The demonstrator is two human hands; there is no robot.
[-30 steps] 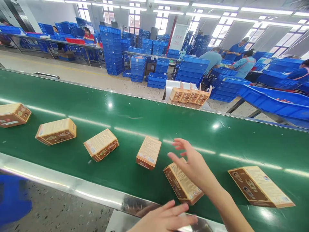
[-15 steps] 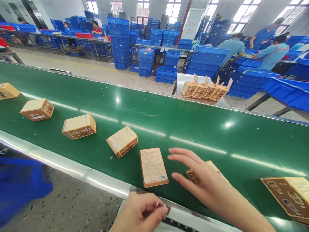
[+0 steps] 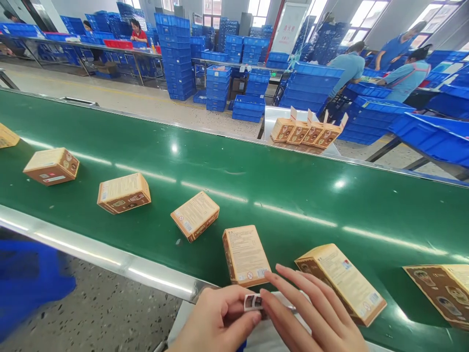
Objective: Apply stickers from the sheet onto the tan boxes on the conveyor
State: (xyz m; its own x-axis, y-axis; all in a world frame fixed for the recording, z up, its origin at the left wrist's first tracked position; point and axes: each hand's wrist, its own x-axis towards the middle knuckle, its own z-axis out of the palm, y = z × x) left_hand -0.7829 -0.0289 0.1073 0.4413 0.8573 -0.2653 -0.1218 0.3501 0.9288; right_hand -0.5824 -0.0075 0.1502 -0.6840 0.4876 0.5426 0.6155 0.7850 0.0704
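Note:
Low at the front edge of the belt, my left hand point(image 3: 229, 318) pinches a small strip of stickers point(image 3: 252, 302) with dark printed squares between thumb and fingers. My right hand point(image 3: 311, 308) is beside it, fingers stretched out, with one fingertip against the strip's right end; whether it grips is hidden. Just behind my hands lies a tan and brown box point(image 3: 246, 255). Right of it is another box point(image 3: 342, 278) with a small blue and red sticker on its top face. More boxes lie leftward, including one box point(image 3: 195, 215) and another box point(image 3: 124, 193).
A green conveyor belt point(image 3: 205, 161) with a metal rim crosses the view. Another box point(image 3: 439, 293) is at the right edge. Beyond the belt stand several boxes with raised flaps point(image 3: 306, 133), stacked blue crates point(image 3: 175, 56), and people at tables.
My right hand has moved down and left from over the right-hand box to the sticker strip. That box now shows uncovered. The nearer boxes appear shifted right in view.

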